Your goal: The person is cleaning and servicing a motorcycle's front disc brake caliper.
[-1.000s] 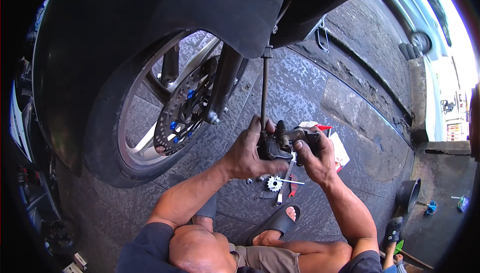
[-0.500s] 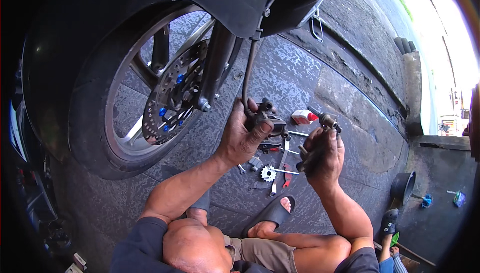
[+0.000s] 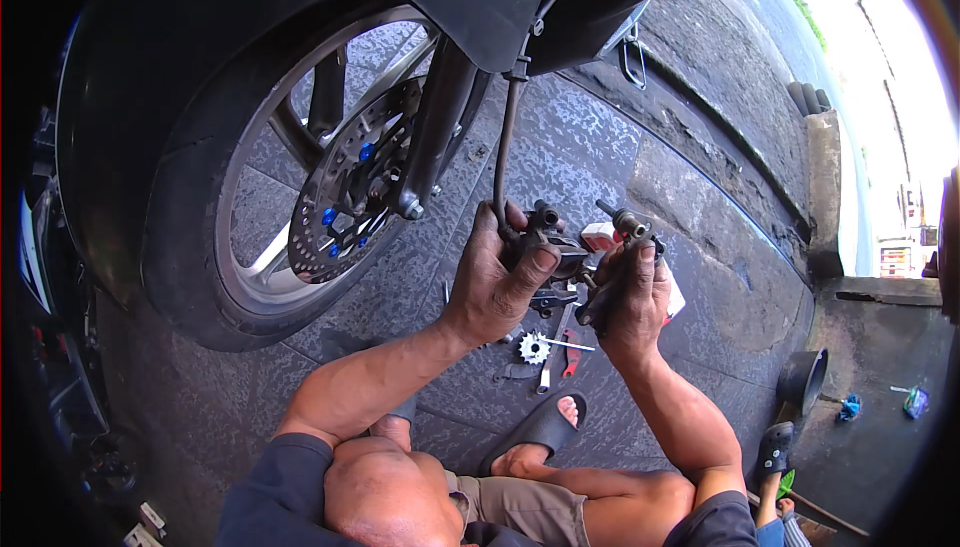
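My left hand (image 3: 500,287) grips a dark brake caliper (image 3: 545,257), which hangs on a brake hose (image 3: 506,147) running down from the motorcycle's bodywork. My right hand (image 3: 638,302) is closed on a dark caliper bracket (image 3: 632,232) with a pin pointing upward, held just right of the caliper. The two pieces are close; I cannot tell whether they touch. Left of my hands is the front wheel (image 3: 205,222) with a perforated brake disc (image 3: 310,237) and blue bolts, below a dark fender (image 3: 200,27).
A toothed sprocket (image 3: 533,348), a red tool (image 3: 571,354), wrenches and a white-red bottle (image 3: 598,237) lie on the floor. A black basin (image 3: 805,382), blue bits of litter and another person's clogged foot (image 3: 775,452) are at right. A concrete curb (image 3: 823,192) borders the bright street.
A second ago both hands held the parts together; half a second ago the bracket was apart at the right. Now my right hand has brought it back toward the caliper.
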Action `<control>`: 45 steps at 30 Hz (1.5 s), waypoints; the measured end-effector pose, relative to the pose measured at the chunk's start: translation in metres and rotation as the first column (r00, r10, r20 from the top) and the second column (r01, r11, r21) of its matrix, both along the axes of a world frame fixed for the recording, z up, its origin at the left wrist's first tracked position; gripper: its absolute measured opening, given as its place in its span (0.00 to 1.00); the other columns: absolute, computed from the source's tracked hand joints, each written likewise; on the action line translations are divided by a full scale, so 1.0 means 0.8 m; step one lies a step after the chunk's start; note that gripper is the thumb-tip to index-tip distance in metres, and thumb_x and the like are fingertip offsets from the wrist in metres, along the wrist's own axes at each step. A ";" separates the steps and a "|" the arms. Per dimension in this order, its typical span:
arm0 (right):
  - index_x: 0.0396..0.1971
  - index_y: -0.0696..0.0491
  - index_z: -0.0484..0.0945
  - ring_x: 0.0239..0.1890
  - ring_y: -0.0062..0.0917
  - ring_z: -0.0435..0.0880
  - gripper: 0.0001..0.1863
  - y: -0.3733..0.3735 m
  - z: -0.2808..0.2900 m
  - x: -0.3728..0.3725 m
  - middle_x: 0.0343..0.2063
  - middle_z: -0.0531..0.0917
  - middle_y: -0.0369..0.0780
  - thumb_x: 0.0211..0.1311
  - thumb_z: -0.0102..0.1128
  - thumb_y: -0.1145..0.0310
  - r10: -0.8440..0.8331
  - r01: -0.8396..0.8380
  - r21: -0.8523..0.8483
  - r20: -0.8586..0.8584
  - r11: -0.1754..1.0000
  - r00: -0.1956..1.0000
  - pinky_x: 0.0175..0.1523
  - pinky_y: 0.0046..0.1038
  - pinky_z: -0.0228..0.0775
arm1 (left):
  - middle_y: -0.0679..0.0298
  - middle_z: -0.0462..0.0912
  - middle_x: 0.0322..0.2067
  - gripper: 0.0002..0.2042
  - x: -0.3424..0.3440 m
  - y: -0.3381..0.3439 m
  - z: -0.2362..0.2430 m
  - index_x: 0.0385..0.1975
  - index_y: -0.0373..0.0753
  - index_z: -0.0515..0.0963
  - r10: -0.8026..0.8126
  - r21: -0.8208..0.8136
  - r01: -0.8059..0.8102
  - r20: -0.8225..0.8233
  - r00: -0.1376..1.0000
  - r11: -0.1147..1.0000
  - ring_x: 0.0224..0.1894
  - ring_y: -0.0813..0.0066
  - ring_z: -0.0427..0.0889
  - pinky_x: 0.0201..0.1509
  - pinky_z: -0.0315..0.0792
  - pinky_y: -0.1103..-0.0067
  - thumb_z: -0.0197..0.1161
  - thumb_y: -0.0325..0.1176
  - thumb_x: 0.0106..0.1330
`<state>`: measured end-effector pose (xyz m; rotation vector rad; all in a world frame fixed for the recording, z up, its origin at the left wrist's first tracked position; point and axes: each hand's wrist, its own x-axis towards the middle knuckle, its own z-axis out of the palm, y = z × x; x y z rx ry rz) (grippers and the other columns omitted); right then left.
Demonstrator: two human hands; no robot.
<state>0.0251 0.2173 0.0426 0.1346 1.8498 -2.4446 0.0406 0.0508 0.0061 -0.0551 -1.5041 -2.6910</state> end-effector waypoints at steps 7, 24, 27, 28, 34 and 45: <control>0.49 0.55 0.77 0.22 0.09 0.66 0.18 -0.008 -0.009 0.006 0.23 0.71 0.26 0.74 0.54 0.56 0.000 0.007 0.159 -0.043 0.987 0.999 0.26 0.17 0.57 | 0.61 0.71 0.44 0.31 0.006 0.006 0.015 0.48 0.40 0.56 -0.015 0.019 0.015 -0.010 1.000 1.000 0.48 0.78 0.78 0.52 0.75 0.83 0.75 0.39 0.58; 0.50 0.58 0.78 0.25 0.09 0.69 0.24 0.016 -0.014 0.004 0.25 0.74 0.26 0.73 0.54 0.51 0.119 -0.078 0.252 -0.149 0.965 0.982 0.30 0.16 0.59 | 0.58 0.74 0.42 0.32 -0.005 0.009 0.010 0.45 0.38 0.59 -0.077 -0.040 0.076 -0.015 0.997 0.996 0.46 0.76 0.79 0.47 0.78 0.80 0.78 0.41 0.54; 0.49 0.58 0.79 0.27 0.09 0.66 0.25 0.009 0.005 0.001 0.27 0.75 0.26 0.73 0.54 0.48 0.125 -0.048 0.328 -0.217 0.943 0.968 0.32 0.16 0.56 | 0.55 0.77 0.41 0.32 -0.007 -0.001 0.016 0.44 0.38 0.60 -0.090 -0.264 0.059 -0.106 0.990 0.963 0.42 0.73 0.82 0.43 0.80 0.78 0.79 0.43 0.53; 0.46 0.60 0.79 0.28 0.11 0.68 0.27 0.010 0.011 0.004 0.28 0.75 0.27 0.72 0.53 0.47 0.118 -0.058 0.345 -0.156 0.937 0.981 0.33 0.17 0.57 | 0.53 0.79 0.40 0.34 -0.007 -0.002 0.019 0.44 0.38 0.61 -0.070 -0.296 0.035 -0.109 0.992 0.955 0.40 0.71 0.84 0.42 0.80 0.76 0.80 0.46 0.51; 0.43 0.61 0.79 0.29 0.13 0.75 0.25 0.018 0.031 0.018 0.27 0.78 0.33 0.74 0.50 0.49 0.183 -0.057 0.379 -0.305 0.924 0.934 0.33 0.19 0.62 | 0.54 0.74 0.48 0.29 -0.011 -0.024 -0.011 0.46 0.40 0.59 -0.133 -0.240 0.150 0.084 0.987 0.959 0.51 0.74 0.78 0.55 0.76 0.78 0.76 0.38 0.58; 0.48 0.59 0.79 0.29 0.11 0.72 0.22 0.015 0.024 0.003 0.29 0.79 0.30 0.75 0.50 0.53 0.283 -0.256 0.282 -0.059 0.925 0.957 0.34 0.17 0.62 | 0.57 0.77 0.45 0.30 -0.007 -0.029 0.007 0.47 0.39 0.59 -0.205 -0.109 0.212 0.070 0.976 0.971 0.50 0.74 0.80 0.56 0.78 0.78 0.73 0.46 0.60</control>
